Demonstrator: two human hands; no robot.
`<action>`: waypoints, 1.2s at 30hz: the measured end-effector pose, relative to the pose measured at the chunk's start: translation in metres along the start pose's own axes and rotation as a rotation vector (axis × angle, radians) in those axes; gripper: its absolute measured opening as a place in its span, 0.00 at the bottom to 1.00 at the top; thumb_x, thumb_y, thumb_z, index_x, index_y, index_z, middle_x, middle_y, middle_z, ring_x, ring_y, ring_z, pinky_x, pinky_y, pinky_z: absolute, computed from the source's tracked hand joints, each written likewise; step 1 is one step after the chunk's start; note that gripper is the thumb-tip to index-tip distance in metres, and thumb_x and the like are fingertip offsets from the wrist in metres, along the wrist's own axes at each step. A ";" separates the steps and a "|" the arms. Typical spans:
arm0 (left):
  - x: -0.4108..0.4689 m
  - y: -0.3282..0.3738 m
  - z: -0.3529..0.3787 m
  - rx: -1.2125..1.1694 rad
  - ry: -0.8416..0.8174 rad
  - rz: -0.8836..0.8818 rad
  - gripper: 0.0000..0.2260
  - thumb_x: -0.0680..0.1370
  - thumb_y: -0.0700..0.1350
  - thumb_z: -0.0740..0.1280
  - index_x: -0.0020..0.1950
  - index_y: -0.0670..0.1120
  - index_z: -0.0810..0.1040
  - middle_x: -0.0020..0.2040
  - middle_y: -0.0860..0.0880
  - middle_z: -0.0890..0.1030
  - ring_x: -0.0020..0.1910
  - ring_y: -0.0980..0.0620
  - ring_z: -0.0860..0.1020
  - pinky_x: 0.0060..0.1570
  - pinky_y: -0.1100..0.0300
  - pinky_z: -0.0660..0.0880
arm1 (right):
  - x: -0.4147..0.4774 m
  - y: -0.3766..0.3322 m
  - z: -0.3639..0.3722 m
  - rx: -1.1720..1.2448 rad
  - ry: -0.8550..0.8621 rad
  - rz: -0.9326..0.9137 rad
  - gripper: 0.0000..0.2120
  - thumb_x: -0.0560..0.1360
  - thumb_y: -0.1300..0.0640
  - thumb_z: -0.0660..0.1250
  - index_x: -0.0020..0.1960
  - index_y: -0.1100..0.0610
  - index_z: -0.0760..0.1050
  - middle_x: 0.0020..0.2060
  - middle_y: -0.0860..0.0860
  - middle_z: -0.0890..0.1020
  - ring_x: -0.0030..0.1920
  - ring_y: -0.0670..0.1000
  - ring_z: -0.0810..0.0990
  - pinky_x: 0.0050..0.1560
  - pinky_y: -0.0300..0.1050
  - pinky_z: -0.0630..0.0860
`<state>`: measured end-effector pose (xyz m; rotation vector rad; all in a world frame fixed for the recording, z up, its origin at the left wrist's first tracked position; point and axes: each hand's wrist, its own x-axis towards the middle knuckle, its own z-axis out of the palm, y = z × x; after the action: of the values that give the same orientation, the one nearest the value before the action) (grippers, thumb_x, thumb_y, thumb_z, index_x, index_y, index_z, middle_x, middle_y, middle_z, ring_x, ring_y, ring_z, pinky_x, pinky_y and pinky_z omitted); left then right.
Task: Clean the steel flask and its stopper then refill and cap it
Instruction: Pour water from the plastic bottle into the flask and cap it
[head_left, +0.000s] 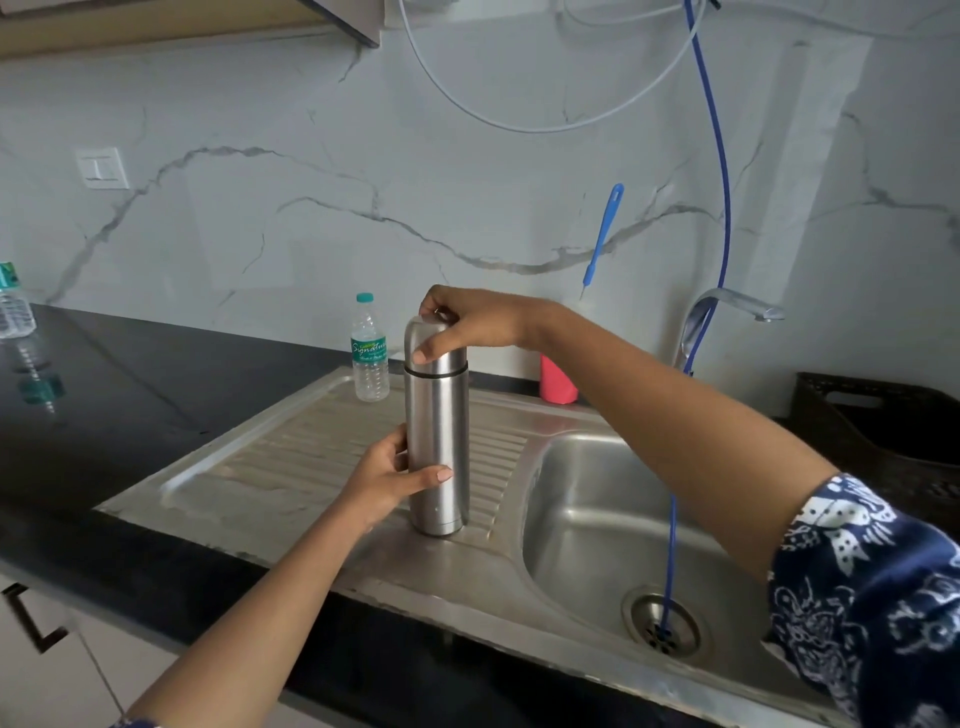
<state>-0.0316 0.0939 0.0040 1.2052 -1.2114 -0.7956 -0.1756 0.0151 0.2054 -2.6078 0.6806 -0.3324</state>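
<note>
The left hand (387, 480) wraps its fingers round the lower body of the flask (439, 415), which stands upright on the drainboard (291, 457). At the flask's top the right hand (467, 325) clasps the cap (420, 336) with its fingers. Behind the flask are a bottle (370, 353) just to its left and a red cup (556, 382) to its right, with a blue brush (602, 234) farther back, against the wall.

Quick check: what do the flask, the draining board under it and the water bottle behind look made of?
Flask: brushed steel, by its soft grey sheen. Draining board: ribbed stainless steel, matte, scuffed. Water bottle: probably clear plastic, see-through with a teal cap.
</note>
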 end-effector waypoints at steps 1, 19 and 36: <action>0.000 0.001 0.000 0.004 -0.001 0.002 0.42 0.48 0.62 0.82 0.60 0.54 0.74 0.55 0.50 0.83 0.56 0.50 0.81 0.54 0.56 0.77 | -0.001 0.004 0.008 0.146 0.013 -0.005 0.22 0.70 0.52 0.74 0.59 0.56 0.70 0.48 0.49 0.76 0.49 0.48 0.75 0.51 0.44 0.72; -0.005 0.001 0.011 -0.012 0.092 0.045 0.41 0.48 0.63 0.82 0.57 0.53 0.76 0.50 0.54 0.85 0.53 0.54 0.82 0.51 0.60 0.76 | -0.005 -0.009 0.071 0.232 0.718 0.108 0.30 0.64 0.34 0.72 0.56 0.54 0.73 0.44 0.48 0.81 0.49 0.53 0.79 0.54 0.54 0.76; 0.015 0.017 -0.025 -0.071 -0.277 -0.156 0.47 0.52 0.53 0.84 0.68 0.51 0.69 0.58 0.49 0.82 0.61 0.49 0.78 0.59 0.56 0.76 | -0.009 0.037 0.002 0.626 -0.033 0.018 0.24 0.72 0.67 0.71 0.65 0.55 0.71 0.58 0.52 0.77 0.59 0.50 0.76 0.65 0.46 0.72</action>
<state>-0.0067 0.0905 0.0263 1.1686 -1.3100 -1.1420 -0.1976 -0.0087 0.1854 -2.0050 0.4875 -0.4172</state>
